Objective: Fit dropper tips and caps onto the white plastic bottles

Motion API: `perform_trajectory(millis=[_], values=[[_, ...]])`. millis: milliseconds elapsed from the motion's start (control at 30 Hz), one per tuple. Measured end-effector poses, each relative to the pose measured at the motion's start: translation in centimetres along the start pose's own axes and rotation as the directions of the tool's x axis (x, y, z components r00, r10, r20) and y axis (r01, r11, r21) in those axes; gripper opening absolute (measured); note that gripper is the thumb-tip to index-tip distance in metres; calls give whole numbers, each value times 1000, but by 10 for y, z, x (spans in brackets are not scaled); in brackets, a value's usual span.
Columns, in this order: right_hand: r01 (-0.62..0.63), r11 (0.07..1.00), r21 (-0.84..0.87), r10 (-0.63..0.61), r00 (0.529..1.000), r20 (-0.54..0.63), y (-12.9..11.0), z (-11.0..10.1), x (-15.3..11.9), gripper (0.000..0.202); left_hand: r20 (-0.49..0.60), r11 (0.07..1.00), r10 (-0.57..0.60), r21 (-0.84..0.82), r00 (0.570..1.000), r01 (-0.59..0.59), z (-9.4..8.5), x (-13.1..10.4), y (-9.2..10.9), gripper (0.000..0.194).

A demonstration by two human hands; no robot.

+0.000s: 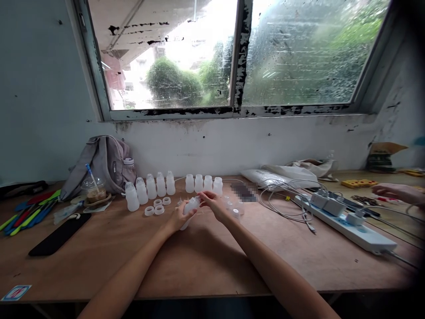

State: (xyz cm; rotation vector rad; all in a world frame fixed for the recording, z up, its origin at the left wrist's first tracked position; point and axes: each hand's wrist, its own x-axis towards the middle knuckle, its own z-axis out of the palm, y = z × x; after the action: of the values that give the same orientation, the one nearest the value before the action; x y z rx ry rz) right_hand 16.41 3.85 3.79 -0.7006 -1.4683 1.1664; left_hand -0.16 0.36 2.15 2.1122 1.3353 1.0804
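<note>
Grips a translucent bottle in the left hand, tilted, apparently to offer its top to the right hand, bunched there; cannot tell whether pinching or merely touching. Shows topped bottles left of the hands, untopped bottles beyond, likely to avoid mixing.

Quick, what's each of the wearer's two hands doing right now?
Left hand: closed around a white bottle.
Right hand: fingers bent at the bottle's top; whether they grip anything cannot be told.
</note>
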Motion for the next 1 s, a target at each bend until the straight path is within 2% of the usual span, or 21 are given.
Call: perform_trajectory(millis=[200, 467, 667, 900, 1000], values=[[49, 994, -99, -43, 997, 66, -4, -1, 2, 28, -10, 1000, -14, 9, 1000, 14, -1, 1, -1, 42], [61, 992, -112, -55, 997, 57, -2, -2, 4, 28, 7, 1000, 9, 11, 1000, -9, -1, 1, -2, 41], [66, 979, -193, -55, 997, 58, -1, -2, 5, 29, 16, 1000, 4, 27, 1000, -5, -2, 0, -1, 42], [97, 904, -417, -82, 995, 54, -5, 5, 1, 38, 48, 998, 58, 20, 997, -59, -2, -2, 2, 40], [115, 864, -490, -77, 992, 97, -11, 5, 0, 43, 74, 996, 85, 5, 994, -86, -3, -3, 3, 38]])
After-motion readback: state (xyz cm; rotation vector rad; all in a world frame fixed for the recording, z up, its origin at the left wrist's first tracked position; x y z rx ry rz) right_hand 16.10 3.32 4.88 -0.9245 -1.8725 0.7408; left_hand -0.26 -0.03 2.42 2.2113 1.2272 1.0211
